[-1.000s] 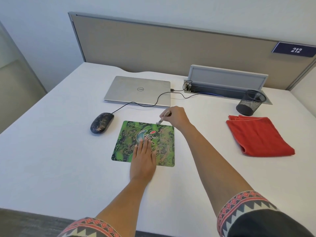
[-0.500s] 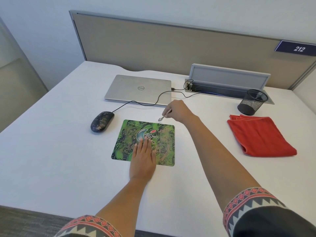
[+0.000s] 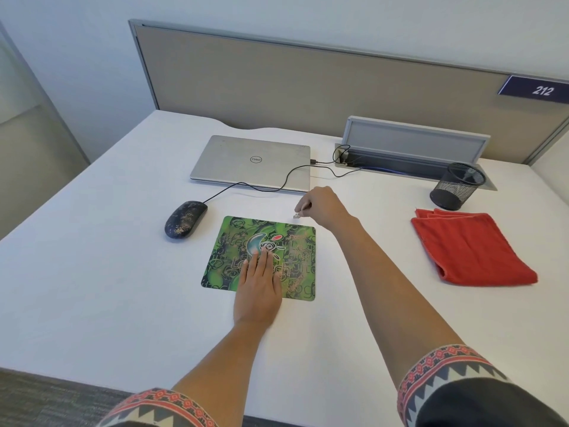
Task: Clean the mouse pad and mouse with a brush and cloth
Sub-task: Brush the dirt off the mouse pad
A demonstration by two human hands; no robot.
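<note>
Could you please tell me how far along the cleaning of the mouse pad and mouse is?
Nothing looks finished yet. In hand: the left hand presses the mouse pad flat while the right hand pinches the small brush at the pad's far edge; tan specks show on the pad's right side. To do: the mouse is speckled with dust, and the folded red cloth lies apart, untouched.

There is one mouse pad [image 3: 234, 241], one mouse [image 3: 184, 218], one brush [image 3: 297, 214], one red cloth [image 3: 471, 248], one laptop [image 3: 252, 161] and one mesh cup [image 3: 457, 186].
</note>
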